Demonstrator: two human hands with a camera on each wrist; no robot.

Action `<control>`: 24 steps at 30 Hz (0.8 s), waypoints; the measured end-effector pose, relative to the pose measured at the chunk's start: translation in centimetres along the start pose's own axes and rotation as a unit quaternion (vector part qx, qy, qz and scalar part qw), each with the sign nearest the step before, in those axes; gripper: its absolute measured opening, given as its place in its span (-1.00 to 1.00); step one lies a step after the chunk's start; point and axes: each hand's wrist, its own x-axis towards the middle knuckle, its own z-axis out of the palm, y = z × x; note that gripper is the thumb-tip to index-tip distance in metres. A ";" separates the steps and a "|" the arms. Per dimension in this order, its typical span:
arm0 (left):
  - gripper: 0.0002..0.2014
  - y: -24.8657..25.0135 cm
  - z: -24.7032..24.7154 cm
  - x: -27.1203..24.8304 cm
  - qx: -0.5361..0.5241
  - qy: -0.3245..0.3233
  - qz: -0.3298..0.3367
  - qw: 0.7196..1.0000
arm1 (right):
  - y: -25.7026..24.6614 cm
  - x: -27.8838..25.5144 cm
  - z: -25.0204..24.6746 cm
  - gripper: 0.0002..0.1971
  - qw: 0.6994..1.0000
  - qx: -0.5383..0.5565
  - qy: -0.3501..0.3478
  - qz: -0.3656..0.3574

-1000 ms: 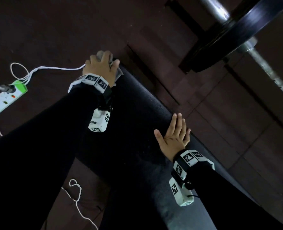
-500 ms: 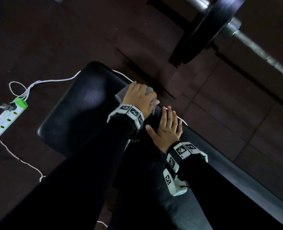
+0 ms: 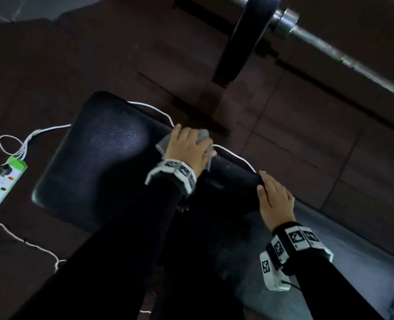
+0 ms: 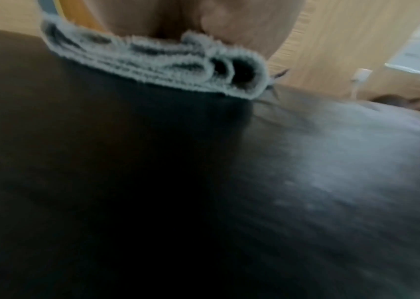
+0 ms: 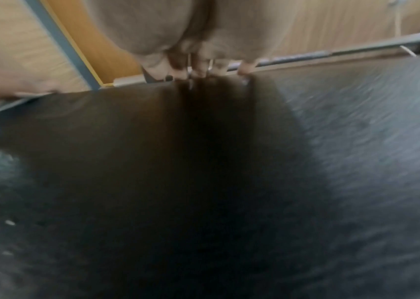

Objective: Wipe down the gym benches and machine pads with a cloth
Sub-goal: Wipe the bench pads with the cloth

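Black padded counter runs diagonally under both arms. Left hand lies on its far edge, fingers curled over a folded grey cloth, pressing it onto the pad; cloth layers show under the palm in the left wrist view. Right hand rests flat on the pad just beside, fingers straight and together, tips at the far edge, holding nothing

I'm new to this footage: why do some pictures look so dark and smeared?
Head view: dim room, one glare patch on the bench pad, edges bent by the wide lens. Left wrist view: motion-blurred, only the cloth fairly sharp. Right wrist view: streaked blur, dark shadow under the right hand.
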 end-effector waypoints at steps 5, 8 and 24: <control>-0.52 7.0 2.1 -0.9 -0.042 -0.044 0.026 0.998 | 0.0 1.0 -1.3 -0.66 0.998 0.064 0.006 -0.009; -0.34 6.7 2.0 -1.3 -0.084 -0.035 0.028 0.995 | -1.3 1.5 -1.5 -0.67 0.998 0.053 -0.002 0.018; -0.51 1.8 1.0 -9.2 -0.159 0.019 -0.161 0.974 | -10.0 5.0 0.7 -0.36 0.987 0.001 -0.130 -0.093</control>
